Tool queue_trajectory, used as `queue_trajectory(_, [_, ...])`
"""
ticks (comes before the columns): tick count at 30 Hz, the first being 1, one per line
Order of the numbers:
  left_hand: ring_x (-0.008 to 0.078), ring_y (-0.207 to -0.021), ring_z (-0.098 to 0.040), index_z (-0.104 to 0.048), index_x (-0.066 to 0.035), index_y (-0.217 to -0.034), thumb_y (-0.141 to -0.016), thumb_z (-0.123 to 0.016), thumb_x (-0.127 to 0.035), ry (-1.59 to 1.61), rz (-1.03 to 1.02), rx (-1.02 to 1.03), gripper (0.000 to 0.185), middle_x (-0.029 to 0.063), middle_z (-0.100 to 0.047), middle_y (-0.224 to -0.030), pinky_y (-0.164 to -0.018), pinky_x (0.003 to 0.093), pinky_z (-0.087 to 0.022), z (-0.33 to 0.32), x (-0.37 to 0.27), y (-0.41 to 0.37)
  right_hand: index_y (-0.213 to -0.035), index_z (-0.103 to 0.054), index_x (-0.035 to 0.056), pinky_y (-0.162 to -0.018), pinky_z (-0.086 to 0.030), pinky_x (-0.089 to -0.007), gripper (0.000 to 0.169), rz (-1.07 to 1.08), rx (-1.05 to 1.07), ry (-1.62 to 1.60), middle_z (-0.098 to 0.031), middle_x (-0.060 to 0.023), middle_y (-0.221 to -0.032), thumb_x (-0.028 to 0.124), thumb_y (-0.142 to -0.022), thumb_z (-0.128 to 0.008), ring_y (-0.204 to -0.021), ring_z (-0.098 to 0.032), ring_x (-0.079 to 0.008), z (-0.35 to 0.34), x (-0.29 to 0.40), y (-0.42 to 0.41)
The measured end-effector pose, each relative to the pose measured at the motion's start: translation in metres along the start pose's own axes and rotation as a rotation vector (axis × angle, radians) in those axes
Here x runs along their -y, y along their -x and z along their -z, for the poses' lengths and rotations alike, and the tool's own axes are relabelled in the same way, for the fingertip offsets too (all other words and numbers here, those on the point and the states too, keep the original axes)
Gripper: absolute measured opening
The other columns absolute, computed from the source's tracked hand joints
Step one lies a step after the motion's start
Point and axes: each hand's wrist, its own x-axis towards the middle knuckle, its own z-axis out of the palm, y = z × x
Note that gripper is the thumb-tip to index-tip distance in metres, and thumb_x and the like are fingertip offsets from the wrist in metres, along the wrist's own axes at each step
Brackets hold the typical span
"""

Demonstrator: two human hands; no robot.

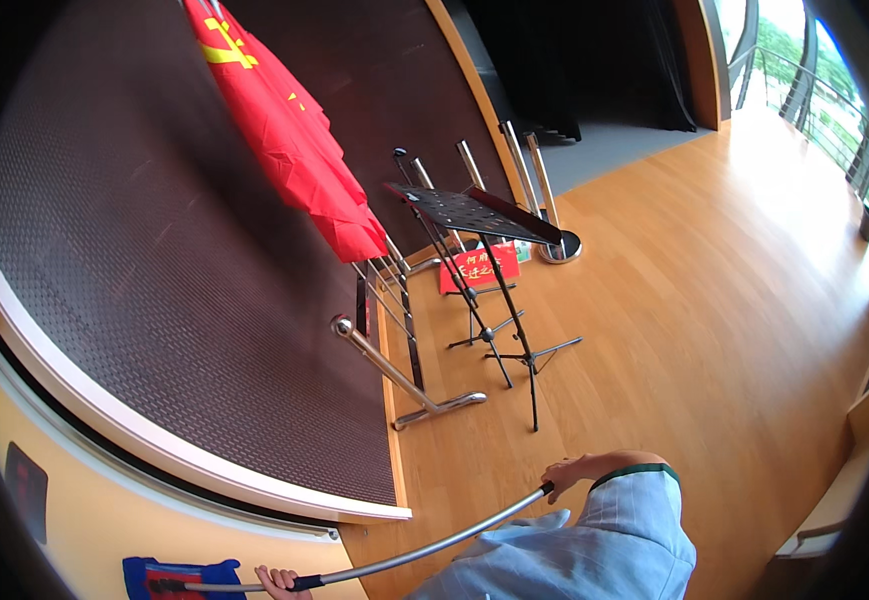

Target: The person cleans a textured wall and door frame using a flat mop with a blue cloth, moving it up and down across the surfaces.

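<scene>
A flat mop with a metal pole (434, 544) runs from lower left to the middle of the view; its pole looks bent by the lens. My right hand (568, 477) grips the black end of the pole. Further down, close to the black sleeve joint, my left hand (282, 582) is wrapped around the same pole. The blue mop head (224, 574), with a red middle, lies against a cream panel (104, 517) and is partly cut off at the bottom edge. A light blue striped sleeve (633, 517) covers my right upper arm.
Red flags (292, 157) hang over a chrome-footed rack (442, 409) along a dark textured wall (254, 390). Black music stands (528, 360) and chrome posts (543, 180) stand on the wooden floor (667, 300). A red sign (505, 262) bears writing. Black curtains (592, 60) hang behind.
</scene>
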Motion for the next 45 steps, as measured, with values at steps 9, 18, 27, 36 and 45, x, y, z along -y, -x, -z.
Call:
queue_trajectory(9, [0.0061, -0.044, -0.032, -0.055, -0.016, -0.093, -0.095, -0.055, -0.025, 0.103, 0.020, 0.106, 0.008, -0.0072, -0.029, -0.052, -0.044, 0.0227, -0.030, 0.060, -0.013, -0.026, -0.083, -0.064, 0.0066, -0.062, -0.046, -0.0389, 0.033, -0.093, -0.013, -0.053, -0.060, -0.0071, -0.074, 0.037, -0.074, -0.074, -0.075, -0.059, -0.0191, 0.006, 0.020, -0.025])
queue_trajectory(18, [0.0152, -0.061, -0.050, -0.048, -0.011, -0.113, -0.092, -0.059, -0.016, 0.027, -0.274, 0.051, 0.024, 0.0023, -0.048, -0.067, -0.059, 0.0296, -0.045, 0.034, -0.039, -0.031, -0.081, -0.064, 0.0058, -0.060, -0.046, -0.0372, 0.032, -0.023, -0.048, -0.095, -0.057, -0.0066, -0.068, 0.035, -0.073, -0.076, -0.069, -0.057, -0.0164, -0.038, 0.081, -0.082])
queue_trajectory(27, [0.0214, -0.082, -0.062, -0.038, -0.013, -0.123, -0.095, -0.054, -0.034, -0.175, -0.415, 0.132, 0.039, 0.0103, -0.056, -0.092, -0.075, 0.0363, -0.054, -0.013, -0.121, -0.052, -0.065, -0.054, 0.0039, -0.045, -0.036, -0.0289, 0.029, 0.398, -0.168, -0.446, -0.043, 0.0036, -0.052, 0.021, -0.079, -0.072, -0.048, -0.044, -0.0090, -0.080, 0.285, -0.130])
queue_trajectory(36, [0.0143, -0.054, -0.050, -0.046, -0.009, -0.119, -0.101, -0.037, -0.025, -0.336, -0.379, 0.062, 0.025, 0.0042, -0.050, -0.072, -0.052, 0.0280, -0.044, 0.037, -0.130, -0.077, -0.061, -0.052, 0.0095, -0.035, -0.029, -0.0247, 0.034, 0.454, -0.025, -0.671, -0.044, 0.0043, -0.049, 0.027, -0.082, -0.073, -0.037, -0.039, -0.0059, -0.108, 0.438, -0.147])
queue_trajectory(45, [0.0137, -0.051, -0.046, -0.043, -0.013, -0.114, -0.103, -0.036, -0.027, -0.221, -0.170, -0.037, 0.019, 0.0030, -0.047, -0.070, -0.049, 0.0278, -0.044, 0.098, -0.068, -0.074, -0.061, -0.052, 0.0042, -0.046, -0.032, -0.0281, 0.035, 0.226, 0.092, -0.545, -0.043, 0.0047, -0.053, 0.024, -0.080, -0.075, -0.050, -0.038, -0.0057, -0.116, 0.385, -0.137])
